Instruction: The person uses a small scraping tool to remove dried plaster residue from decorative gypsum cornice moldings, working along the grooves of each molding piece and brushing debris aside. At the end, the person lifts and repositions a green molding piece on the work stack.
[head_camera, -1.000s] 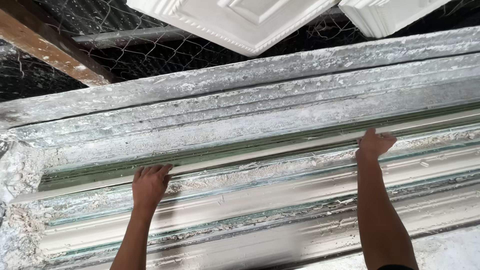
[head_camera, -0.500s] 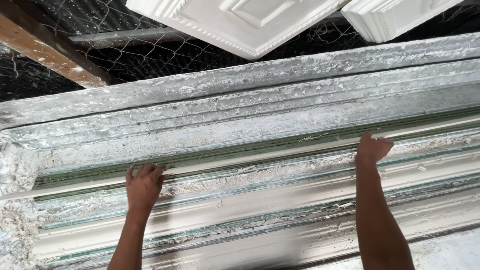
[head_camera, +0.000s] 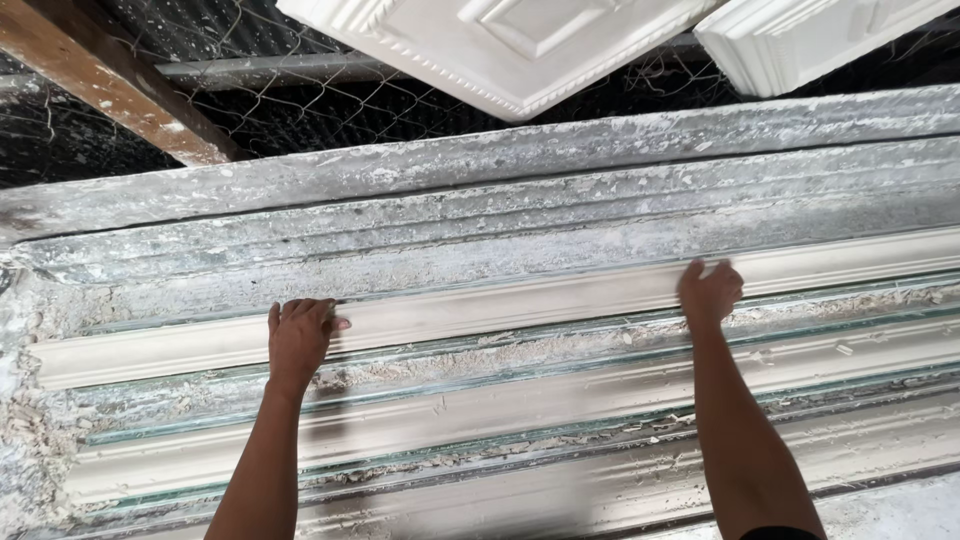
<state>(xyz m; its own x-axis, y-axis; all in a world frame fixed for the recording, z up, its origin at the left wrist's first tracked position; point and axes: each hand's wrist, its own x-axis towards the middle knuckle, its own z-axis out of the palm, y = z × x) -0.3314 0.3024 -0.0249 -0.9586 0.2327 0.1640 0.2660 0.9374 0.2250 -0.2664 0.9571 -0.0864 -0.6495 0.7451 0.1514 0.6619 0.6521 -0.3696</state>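
A long white plaster moulding strip lies lengthwise in a crusted grey casting bed. My left hand rests on its left part, fingers curled over the far edge. My right hand grips the strip's far edge further right, fingers hooked over it. Two more pale moulding strips lie in parallel channels closer to me, with green-tinged glass edges between them. Plaster crumbs litter the channels.
Above hang white decorative plaster panels and a second one at top right. A brown wooden beam crosses the top left over wire mesh. The bed's left end is thick with dried plaster.
The view has shifted a little, and both hands sit slightly lower and further left on the strip. The strip's far edge appears more lifted from its channel than before.
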